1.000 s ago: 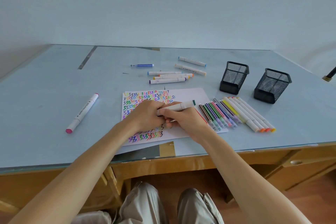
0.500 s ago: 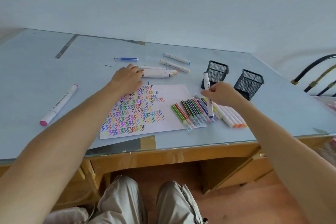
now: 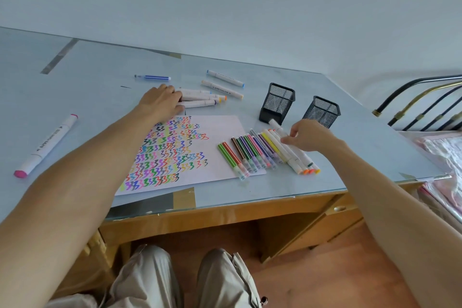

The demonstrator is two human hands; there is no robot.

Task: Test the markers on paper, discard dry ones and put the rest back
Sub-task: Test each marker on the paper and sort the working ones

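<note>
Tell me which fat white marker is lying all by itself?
The fat white marker with the pink cap, far left on the blue desk. The other fat ones lie grouped by the left hand or right hand.

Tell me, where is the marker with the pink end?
The pink-tipped marker lies alone on the desk at the far left of the head view, left of the scribbled paper and the person's left arm.

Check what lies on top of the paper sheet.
The paper sheet bears coloured zigzag scribbles and the thin markers along its right edge. The left forearm hides its near-left corner.
</note>
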